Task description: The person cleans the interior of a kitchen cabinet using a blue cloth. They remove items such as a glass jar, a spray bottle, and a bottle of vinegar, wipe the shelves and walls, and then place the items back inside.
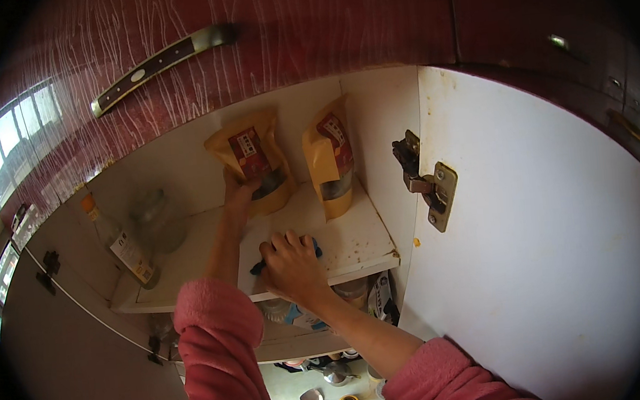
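My left hand grips a yellow stand-up pouch by its left side, thumb across the front. The pouch has a red label and a clear window, and leans back on the white cabinet shelf. My right hand is closed over a dark blue cloth pressed on the shelf near its front edge; most of the cloth is hidden under the fingers. A second yellow pouch of the same kind stands to the right, apart from both hands. Brown specks mark the shelf by its right front corner.
A glass bottle with an orange cap and a clear glass vessel stand at the shelf's left. The white door hangs open at right on a rusty hinge. Jars and packets fill the lower shelf. A spatula lies on the counter below.
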Demonstrator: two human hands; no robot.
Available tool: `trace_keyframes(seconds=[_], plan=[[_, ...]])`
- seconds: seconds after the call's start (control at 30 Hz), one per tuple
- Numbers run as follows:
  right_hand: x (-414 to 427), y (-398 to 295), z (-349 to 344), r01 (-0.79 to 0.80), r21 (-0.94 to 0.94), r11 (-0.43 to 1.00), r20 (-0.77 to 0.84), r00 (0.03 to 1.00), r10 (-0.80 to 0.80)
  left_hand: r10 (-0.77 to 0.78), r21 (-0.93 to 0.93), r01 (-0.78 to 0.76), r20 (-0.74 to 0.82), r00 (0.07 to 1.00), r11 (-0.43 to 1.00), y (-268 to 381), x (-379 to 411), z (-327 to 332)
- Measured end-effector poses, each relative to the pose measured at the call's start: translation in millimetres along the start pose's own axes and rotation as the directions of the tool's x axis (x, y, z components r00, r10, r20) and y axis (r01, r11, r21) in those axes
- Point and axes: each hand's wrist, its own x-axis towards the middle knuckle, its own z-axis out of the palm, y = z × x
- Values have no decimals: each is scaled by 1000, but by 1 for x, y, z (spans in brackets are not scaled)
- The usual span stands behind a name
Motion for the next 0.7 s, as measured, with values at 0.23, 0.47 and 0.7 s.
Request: trace_keyframes(seconds=[0.23, 0.47, 0.7], plan=[[1, -7, 6, 10, 0, 1000, -35, 999, -10, 447, 657, -119, -357, 820, 744, -21, -23, -9], [2, -5, 0, -7, -4, 1000, -14, 1000, 7, 541, 555, -457, 16, 841, 695, 27, -56, 51], [-1, 6, 12, -18, -90, 996, 25, 999, 21, -41, 405, -20, 140, 989, 914, 37, -46, 131]])
